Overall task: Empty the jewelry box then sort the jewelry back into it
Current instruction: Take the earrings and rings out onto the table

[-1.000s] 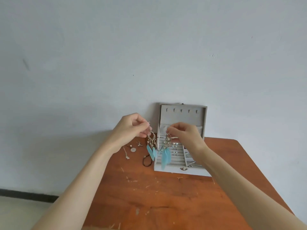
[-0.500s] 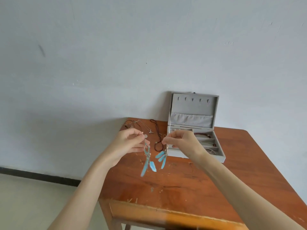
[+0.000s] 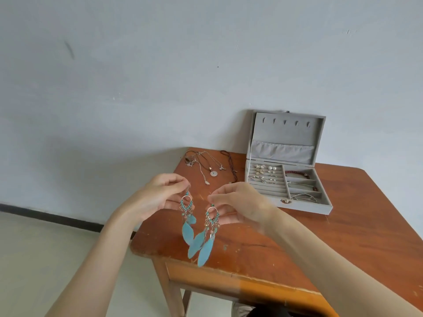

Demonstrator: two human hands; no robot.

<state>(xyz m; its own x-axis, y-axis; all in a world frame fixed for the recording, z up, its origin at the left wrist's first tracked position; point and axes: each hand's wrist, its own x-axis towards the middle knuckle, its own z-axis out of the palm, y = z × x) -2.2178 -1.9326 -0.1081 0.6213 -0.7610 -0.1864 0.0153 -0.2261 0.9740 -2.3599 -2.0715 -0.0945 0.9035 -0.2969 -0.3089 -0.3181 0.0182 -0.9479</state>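
A grey jewelry box [image 3: 304, 208] stands open at the back of the wooden table [image 3: 320, 245], lid upright against the wall. Its left rows hold several small earrings [image 3: 263, 172]; its right compartments hold bracelets [image 3: 299, 175]. My left hand [image 3: 155, 197] pinches the hook of one turquoise feather earring [image 3: 188, 223]. My right hand [image 3: 240, 205] pinches the hook of the matching feather earring [image 3: 209, 234]. Both earrings dangle over the table's front left part, their feathers overlapping.
Several necklaces [image 3: 206, 165] lie spread on the table's back left corner, left of the box. A white wall rises behind the table. Pale floor with a dark baseboard [image 3: 52, 218] lies to the left. The table's front edge [image 3: 229, 277] is near me.
Both hands came away from the box toward me and lower, carrying the two feather earrings. The view swung left, so box and table now sit to the right.
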